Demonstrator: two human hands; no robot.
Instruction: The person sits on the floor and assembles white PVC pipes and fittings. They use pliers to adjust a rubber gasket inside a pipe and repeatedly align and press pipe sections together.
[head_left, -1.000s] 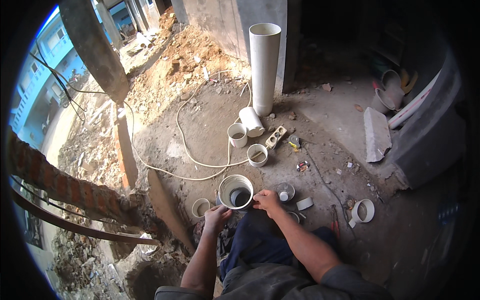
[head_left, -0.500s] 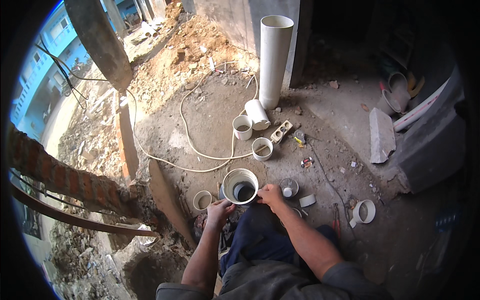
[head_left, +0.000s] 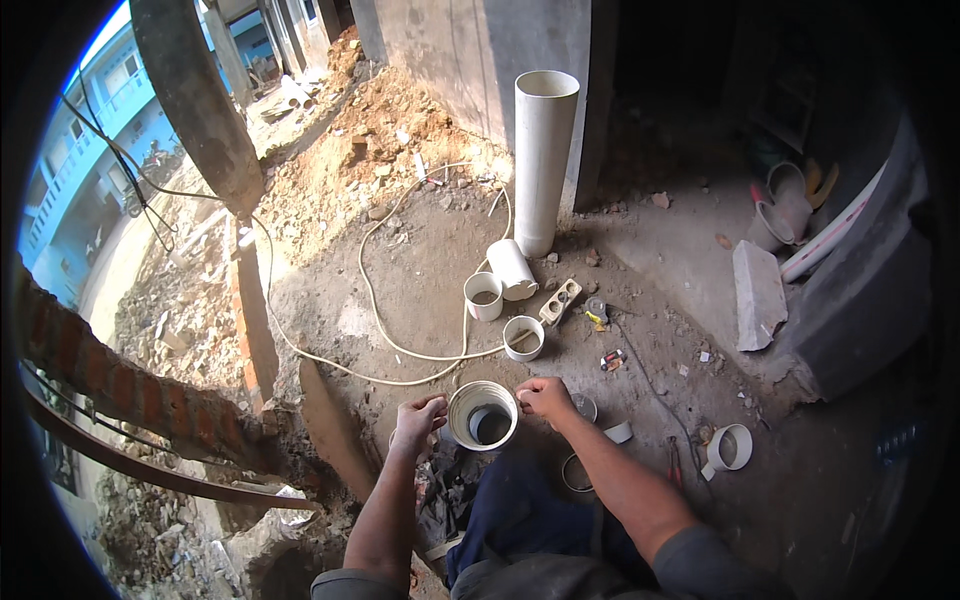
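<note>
A short white pipe fitting (head_left: 462,406) with a ribbed inner wall stands upright just in front of my knees, its wide mouth facing up. A narrower grey opening shows deep inside it. To its left, my left hand (head_left: 418,415) is closed, thumb and fingers pinched beside the rim. Across the mouth, my right hand (head_left: 546,398) is also closed, fingertips pressed together near the right rim. Small gaps seem to lie between the hands and the fitting. Whatever the fingers may pinch is too small to name.
A tall white pipe (head_left: 545,165) stands upright ahead. Near its foot lie a white cut ring (head_left: 483,284), another ring (head_left: 509,343), a socket strip (head_left: 560,301) and a tape measure (head_left: 596,310). A pale cable (head_left: 372,275) loops over the dirt. Left is a broken brick wall (head_left: 150,410).
Both hands have shifted from the fitting's lower sides to up beside its rim, fingers now pinched. The view has tilted, so the scene sits lower in the picture.
</note>
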